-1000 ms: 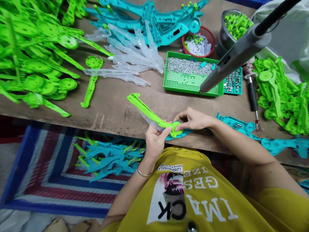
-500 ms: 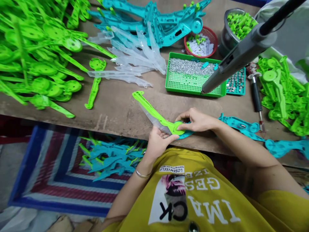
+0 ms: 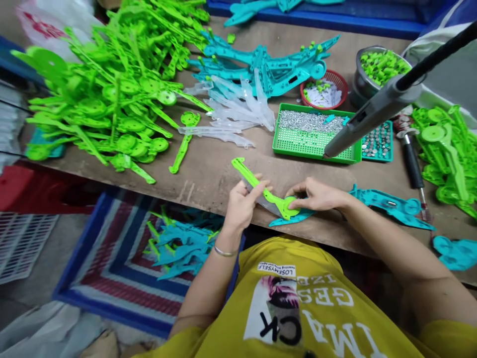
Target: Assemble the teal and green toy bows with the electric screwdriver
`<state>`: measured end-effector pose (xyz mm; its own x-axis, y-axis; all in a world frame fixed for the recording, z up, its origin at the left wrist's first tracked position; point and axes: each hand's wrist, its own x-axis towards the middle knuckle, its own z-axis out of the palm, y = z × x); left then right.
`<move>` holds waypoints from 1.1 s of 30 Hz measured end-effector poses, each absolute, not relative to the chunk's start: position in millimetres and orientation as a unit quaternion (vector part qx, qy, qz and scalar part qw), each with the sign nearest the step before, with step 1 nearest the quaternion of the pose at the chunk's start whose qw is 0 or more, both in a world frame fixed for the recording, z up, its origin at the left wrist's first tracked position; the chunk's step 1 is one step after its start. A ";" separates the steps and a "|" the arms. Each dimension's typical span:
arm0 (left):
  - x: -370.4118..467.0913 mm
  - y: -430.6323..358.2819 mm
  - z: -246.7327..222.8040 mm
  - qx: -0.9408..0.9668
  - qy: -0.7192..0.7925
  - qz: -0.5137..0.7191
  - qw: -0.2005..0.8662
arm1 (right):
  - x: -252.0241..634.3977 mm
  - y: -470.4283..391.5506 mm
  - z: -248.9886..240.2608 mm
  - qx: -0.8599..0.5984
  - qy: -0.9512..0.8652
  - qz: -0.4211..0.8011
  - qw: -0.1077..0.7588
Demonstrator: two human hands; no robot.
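A long green plastic piece with a round end lies over a translucent strip and a teal piece at the table's front edge. My left hand is closed round the middle of the green piece, thumb on top. At the round end, my right hand pinches the same green piece, its thumb on the disc. The undersides of the stacked pieces are hidden.
Green pieces are heaped at left, translucent strips behind. A green tray of small metal parts stands beneath a hanging grey tool. Teal parts lie right; a blue-rimmed bin stands below the table.
My left hand has moved from near the round end up along the green piece's arm and now grips it there. My right hand stays at the disc. The view has shifted, showing more at left.
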<state>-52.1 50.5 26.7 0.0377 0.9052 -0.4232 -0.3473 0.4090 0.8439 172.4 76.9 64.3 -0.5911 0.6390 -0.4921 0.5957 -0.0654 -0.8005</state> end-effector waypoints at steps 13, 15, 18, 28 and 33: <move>-70.1 86.0 31.6 0.257 0.455 0.513 0.681 | 173.7 79.1 60.1 -0.453 -0.671 0.587 0.015; -69.8 90.1 30.1 0.253 0.464 0.522 0.669 | 173.4 78.9 60.4 -0.449 -0.672 0.589 0.011; -66.5 92.8 27.4 0.239 0.477 0.524 0.664 | 173.8 78.1 60.2 -0.443 -0.667 0.599 0.011; -73.5 111.6 32.1 0.287 0.482 0.532 0.635 | 181.4 76.3 56.8 -0.453 -0.672 0.586 0.017; -64.8 97.4 30.0 0.279 0.460 0.565 0.626 | 179.8 74.2 65.7 -0.476 -0.671 0.568 0.009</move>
<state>-64.8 97.4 30.0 -0.0620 0.9636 -0.2600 -0.4512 0.2054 0.8685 179.8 74.2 65.7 -0.5467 0.6490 -0.5290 0.6285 -0.0994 -0.7714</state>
